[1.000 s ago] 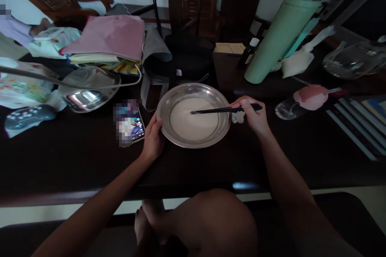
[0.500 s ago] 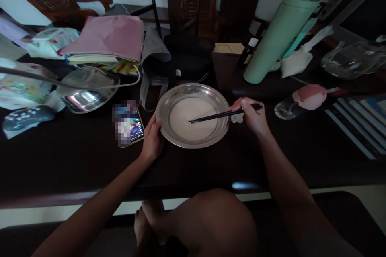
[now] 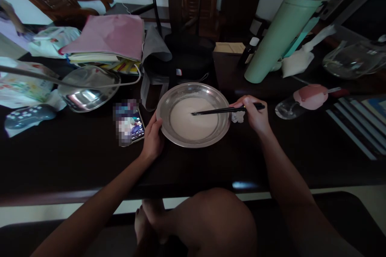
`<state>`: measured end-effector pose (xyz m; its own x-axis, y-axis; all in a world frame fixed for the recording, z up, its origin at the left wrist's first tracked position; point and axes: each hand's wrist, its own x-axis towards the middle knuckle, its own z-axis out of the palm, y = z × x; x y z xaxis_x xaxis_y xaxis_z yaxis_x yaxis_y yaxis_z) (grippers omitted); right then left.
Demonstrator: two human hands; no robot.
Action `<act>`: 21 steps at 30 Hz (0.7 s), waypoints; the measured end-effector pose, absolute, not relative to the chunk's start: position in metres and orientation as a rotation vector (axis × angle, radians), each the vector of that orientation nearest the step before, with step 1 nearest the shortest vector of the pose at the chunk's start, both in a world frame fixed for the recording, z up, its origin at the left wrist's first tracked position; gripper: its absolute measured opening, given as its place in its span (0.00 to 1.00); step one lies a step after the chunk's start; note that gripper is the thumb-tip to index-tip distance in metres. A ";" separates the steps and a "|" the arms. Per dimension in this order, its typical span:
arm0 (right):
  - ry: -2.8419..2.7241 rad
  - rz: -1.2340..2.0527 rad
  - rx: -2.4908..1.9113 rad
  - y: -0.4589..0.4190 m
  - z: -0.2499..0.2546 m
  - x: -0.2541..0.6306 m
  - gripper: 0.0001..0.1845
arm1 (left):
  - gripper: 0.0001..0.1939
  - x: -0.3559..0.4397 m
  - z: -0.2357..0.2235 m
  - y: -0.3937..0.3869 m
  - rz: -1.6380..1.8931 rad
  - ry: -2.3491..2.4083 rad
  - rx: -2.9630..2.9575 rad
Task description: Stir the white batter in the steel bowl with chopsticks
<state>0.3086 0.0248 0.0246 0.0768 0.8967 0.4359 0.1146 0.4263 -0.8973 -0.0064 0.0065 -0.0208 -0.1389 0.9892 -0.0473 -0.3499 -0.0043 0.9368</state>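
A round metal bowl with a wide rim stands on the dark table. Pale, creamy liquid covers its bottom. My left hand grips the rim on the left side, thumb on top, the other fingers partly hidden. In my right hand, closed beside the bowl's right edge, is a pair of black chopsticks. They slant left over the rim, and their tips touch the liquid near its middle. A crumpled white tissue lies between the bowl and my right hand.
Left of the bowl lies a lit phone, with a metal pan lid and a game controller beyond. On the right are a pink-topped bottle, a tall green thermos and several books. A black bag sits behind.
The chopstick tips have moved slightly away from me in the liquid, and the chopsticks now lie flatter across the bowl. My left hand stays on the rim.
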 end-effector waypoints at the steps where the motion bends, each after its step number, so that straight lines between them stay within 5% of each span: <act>1: -1.372 0.770 -0.979 0.025 0.024 0.308 0.23 | 0.27 -0.006 -0.020 0.006 1.445 1.056 0.859; 21: -1.380 0.775 -0.964 0.025 0.024 0.308 0.25 | 0.24 -0.009 -0.025 0.008 1.450 1.018 0.837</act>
<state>0.3082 0.0253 0.0237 0.0674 0.8971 0.4367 0.0933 0.4301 -0.8979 -0.0094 0.0078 -0.0251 -0.1272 0.9908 -0.0451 -0.3788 -0.0065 0.9255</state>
